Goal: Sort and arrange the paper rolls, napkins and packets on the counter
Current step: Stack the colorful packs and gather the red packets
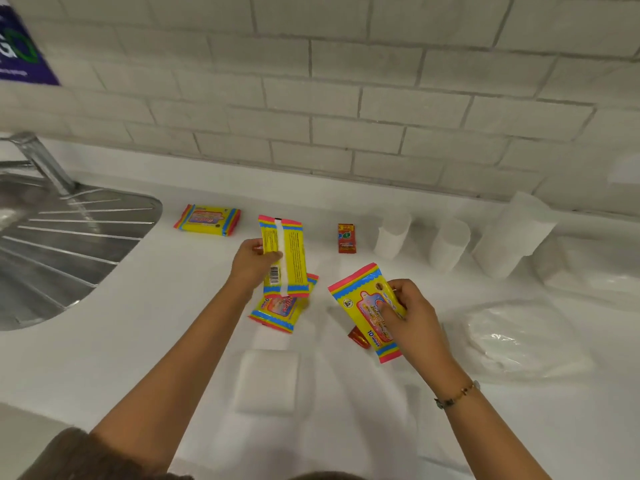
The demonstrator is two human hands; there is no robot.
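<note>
My left hand (252, 263) holds a yellow wipes packet (289, 251) upright, its back and barcode facing me. Under it another yellow packet (280, 311) lies flat on the white counter (156, 306). My right hand (412, 317) grips a third yellow packet (360, 296), face up and tilted, just above a small red sachet (358, 337). One more yellow packet (207, 220) lies near the sink. A small red packet (347, 238) stands farther back. Three white paper rolls (393, 237) (448, 245) (512, 233) stand in a row at the back right. A white napkin stack (266, 379) lies near me.
A steel sink drainboard (69, 237) with a tap (45, 161) fills the left. A clear plastic wrapper (519, 337) lies at the right, with a wrapped white bundle (588, 268) behind it. A tiled wall (346, 98) closes the back.
</note>
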